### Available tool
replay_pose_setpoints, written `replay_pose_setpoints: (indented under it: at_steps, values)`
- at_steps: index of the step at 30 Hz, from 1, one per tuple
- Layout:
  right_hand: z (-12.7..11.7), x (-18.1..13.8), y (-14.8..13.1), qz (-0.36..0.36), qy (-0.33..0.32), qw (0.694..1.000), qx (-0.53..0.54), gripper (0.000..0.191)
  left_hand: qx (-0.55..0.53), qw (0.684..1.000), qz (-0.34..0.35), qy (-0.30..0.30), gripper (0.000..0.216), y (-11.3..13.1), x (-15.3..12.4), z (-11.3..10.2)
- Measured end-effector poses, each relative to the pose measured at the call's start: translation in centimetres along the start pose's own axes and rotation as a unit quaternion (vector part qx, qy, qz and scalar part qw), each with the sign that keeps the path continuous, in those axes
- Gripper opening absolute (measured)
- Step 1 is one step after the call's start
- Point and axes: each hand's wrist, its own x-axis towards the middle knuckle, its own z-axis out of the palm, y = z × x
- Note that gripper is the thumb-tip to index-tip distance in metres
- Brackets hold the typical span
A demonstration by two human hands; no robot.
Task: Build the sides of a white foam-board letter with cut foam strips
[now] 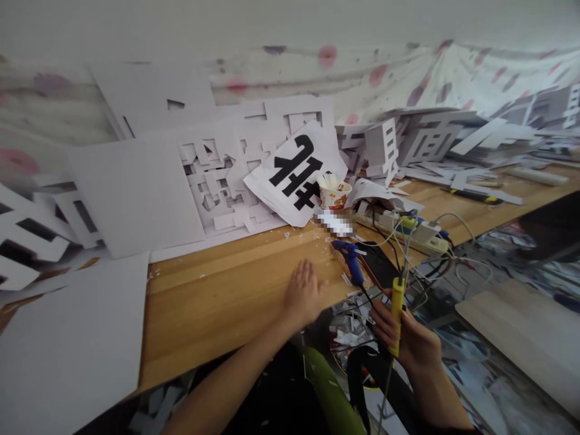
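My left hand (pixel 304 293) is open, its fingers stretched forward over the bare wood of the table (pixel 235 278); it holds nothing. My right hand (pixel 410 338) is closed around a yellow-handled soldering iron (pixel 397 314) just off the table's front edge. The iron stands nearly upright, its thin metal end up and a cord trailing down below the hand. A blue glue gun (pixel 352 264) lies on the table between the two hands, beside a dark phone-like slab (pixel 380 264).
A power strip (pixel 408 232) with tangled cords sits at the table's right edge. A paper cup (pixel 335 196) stands behind the glue gun. White cut-out boards (pixel 140 193) and a sheet with a black character (pixel 296 172) lean at the back. A scrap-filled bin (pixel 351 335) is below.
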Motion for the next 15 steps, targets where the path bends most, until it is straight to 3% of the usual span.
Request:
replay_pose_setpoints:
  at_steps: [4,7,10,13,15]
  values:
    - [0.1,0.0,-0.1,-0.008,0.003,1.0,-0.018,0.033,-0.054,0.999,-0.001,0.007,0.064,6.6,-3.2,2.6]
    - [-0.1,-0.1,-0.2,-0.021,0.013,1.0,-0.01,0.033,-0.113,0.992,0.042,-0.021,0.06,9.7,-5.5,3.2]
    - [-0.2,-0.3,-0.7,-0.034,0.018,0.999,0.001,0.033,-0.157,0.986,0.051,-0.016,0.049,10.0,-5.6,2.4]
    - [-0.1,-0.5,-1.3,-0.03,-0.003,1.0,0.006,0.032,-0.111,0.993,0.007,0.041,0.045,8.1,-3.4,1.1]
    - [0.1,-0.6,-1.6,-0.009,-0.017,1.0,0.009,0.033,-0.067,0.997,0.032,0.033,0.047,6.7,-1.8,0.7]
